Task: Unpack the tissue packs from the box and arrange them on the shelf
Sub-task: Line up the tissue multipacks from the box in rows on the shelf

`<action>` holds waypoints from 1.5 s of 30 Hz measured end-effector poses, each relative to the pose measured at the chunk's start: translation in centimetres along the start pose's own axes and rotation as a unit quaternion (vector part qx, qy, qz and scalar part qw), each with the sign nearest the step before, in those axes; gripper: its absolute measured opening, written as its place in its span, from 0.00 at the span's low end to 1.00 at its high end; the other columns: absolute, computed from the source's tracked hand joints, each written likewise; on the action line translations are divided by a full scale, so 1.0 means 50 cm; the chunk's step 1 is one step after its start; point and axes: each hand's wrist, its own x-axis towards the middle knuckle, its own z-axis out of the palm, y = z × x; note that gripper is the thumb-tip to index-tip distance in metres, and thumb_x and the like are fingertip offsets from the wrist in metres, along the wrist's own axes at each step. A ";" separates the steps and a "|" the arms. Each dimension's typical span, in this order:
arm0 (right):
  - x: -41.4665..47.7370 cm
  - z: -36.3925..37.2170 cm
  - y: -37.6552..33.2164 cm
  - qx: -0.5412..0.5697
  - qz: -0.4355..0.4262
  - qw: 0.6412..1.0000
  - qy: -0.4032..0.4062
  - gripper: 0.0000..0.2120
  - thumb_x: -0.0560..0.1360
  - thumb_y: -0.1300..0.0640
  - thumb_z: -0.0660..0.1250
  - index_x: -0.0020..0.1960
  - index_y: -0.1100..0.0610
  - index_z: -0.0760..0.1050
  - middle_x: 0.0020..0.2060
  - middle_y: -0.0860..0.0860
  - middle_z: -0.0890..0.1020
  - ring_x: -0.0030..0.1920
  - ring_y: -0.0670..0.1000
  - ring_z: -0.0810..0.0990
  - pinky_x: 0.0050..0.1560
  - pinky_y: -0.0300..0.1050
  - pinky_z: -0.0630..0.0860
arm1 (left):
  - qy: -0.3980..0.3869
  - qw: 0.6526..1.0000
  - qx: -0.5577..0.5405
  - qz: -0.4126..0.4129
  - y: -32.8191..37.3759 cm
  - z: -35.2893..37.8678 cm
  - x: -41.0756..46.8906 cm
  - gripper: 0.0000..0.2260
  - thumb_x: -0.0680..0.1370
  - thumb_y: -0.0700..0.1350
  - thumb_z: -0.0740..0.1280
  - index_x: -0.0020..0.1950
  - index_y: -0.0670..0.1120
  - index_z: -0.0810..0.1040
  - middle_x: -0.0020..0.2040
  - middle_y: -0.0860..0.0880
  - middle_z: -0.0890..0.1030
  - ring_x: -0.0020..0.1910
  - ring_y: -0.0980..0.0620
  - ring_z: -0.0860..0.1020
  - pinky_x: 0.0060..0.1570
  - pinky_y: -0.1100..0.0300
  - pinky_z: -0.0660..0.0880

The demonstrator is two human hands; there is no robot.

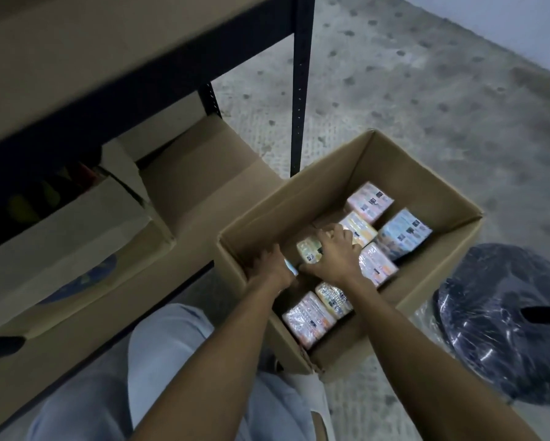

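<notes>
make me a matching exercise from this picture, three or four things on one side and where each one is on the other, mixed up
Things:
1. right hand
2. black plastic bag
3. blue tissue pack
4. shelf post

Places:
A. on the floor, right of the open box
B. standing behind the box
C. on a yellow tissue pack in the box
D. inside the box, by its right wall

Pairs: 1-C, 2-A, 3-D, 4-B
</notes>
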 end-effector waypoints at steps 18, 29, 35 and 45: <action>0.017 0.000 0.006 -0.058 -0.018 0.998 -0.016 0.27 0.68 0.42 0.70 0.65 0.46 0.71 0.61 0.56 0.72 0.61 0.60 0.67 0.54 0.55 0.74 | 0.079 0.992 -0.083 0.049 -0.006 -0.010 -0.001 0.28 0.64 0.44 0.79 0.61 0.49 0.73 0.62 0.47 0.77 0.61 0.45 0.76 0.56 0.56 0.73; -0.021 -0.058 0.003 0.060 -0.023 0.998 -0.004 0.25 0.65 0.47 0.76 0.60 0.45 0.73 0.61 0.54 0.71 0.54 0.58 0.77 0.53 0.49 0.75 | 0.114 0.981 -0.088 0.128 -0.002 -0.074 -0.069 0.28 0.64 0.44 0.80 0.60 0.52 0.73 0.59 0.48 0.76 0.57 0.45 0.75 0.55 0.49 0.77; -0.065 -0.119 -0.009 0.085 -0.051 0.995 0.026 0.30 0.67 0.49 0.73 0.67 0.44 0.71 0.63 0.54 0.65 0.63 0.57 0.68 0.62 0.55 0.71 | 0.140 0.967 -0.097 0.189 -0.013 -0.130 -0.138 0.29 0.61 0.45 0.81 0.59 0.53 0.75 0.57 0.50 0.77 0.51 0.51 0.76 0.47 0.58 0.74; -0.198 -0.263 -0.070 0.128 -0.099 0.973 0.162 0.24 0.69 0.53 0.72 0.63 0.50 0.74 0.63 0.57 0.65 0.67 0.57 0.64 0.67 0.52 0.64 | 0.215 0.933 -0.074 0.280 -0.057 -0.238 -0.345 0.28 0.61 0.46 0.80 0.59 0.55 0.76 0.54 0.53 0.77 0.50 0.54 0.75 0.43 0.62 0.73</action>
